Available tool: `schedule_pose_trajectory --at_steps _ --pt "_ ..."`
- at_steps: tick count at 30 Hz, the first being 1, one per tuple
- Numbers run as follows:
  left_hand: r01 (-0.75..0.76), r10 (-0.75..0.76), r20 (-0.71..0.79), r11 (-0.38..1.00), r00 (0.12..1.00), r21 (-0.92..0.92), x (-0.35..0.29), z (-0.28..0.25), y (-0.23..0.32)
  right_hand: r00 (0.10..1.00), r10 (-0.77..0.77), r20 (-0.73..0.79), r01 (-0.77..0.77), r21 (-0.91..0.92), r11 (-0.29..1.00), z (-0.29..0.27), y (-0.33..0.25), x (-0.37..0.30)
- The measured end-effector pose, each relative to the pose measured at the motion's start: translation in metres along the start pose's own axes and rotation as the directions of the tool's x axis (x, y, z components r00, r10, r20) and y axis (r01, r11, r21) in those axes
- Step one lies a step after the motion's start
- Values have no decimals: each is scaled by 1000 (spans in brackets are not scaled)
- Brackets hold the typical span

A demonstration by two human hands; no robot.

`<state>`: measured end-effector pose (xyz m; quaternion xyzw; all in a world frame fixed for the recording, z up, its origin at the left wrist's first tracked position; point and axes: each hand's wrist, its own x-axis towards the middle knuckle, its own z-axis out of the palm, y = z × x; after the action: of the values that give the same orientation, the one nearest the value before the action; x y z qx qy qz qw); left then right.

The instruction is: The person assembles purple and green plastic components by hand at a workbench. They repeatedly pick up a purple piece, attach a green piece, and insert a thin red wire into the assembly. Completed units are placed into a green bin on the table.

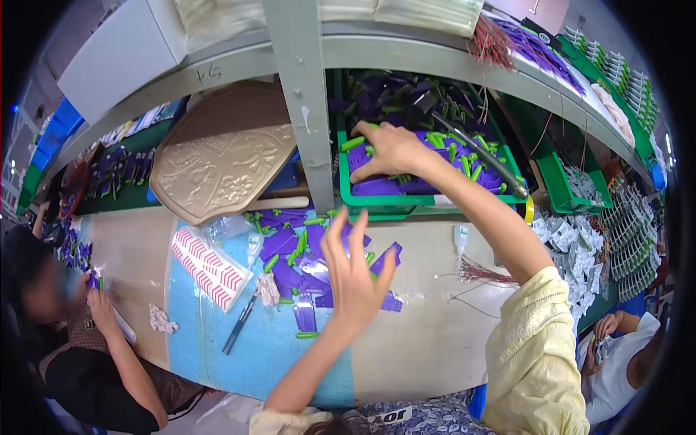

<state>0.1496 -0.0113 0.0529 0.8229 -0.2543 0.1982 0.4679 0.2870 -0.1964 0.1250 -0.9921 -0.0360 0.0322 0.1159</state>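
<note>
The purple-and-green parts (373, 187) lie jumbled in every direction in the green bin (377, 208), directly beneath your right hand (391, 150), the nearer one, its fingers spread and curved down over them, though I cannot tell whether they pinch a piece. A hammer-like tool (478, 151) slants just right of that hand, its long axis running from far left to near right. Your left hand (355, 279), splayed and seemingly unladen, is over the loose purple pile (279, 246), on your side of the bin.
</note>
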Motion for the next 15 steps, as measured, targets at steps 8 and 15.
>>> schedule_pose_trajectory --at_steps 8,15 --pt "-53 48 81 997 996 64 -43 11 -8 965 -261 1 252 258 933 -6 13 -5" --pt "11 -213 347 864 913 503 -104 0 -43 981 -187 45 170 250 953 -15 21 5"
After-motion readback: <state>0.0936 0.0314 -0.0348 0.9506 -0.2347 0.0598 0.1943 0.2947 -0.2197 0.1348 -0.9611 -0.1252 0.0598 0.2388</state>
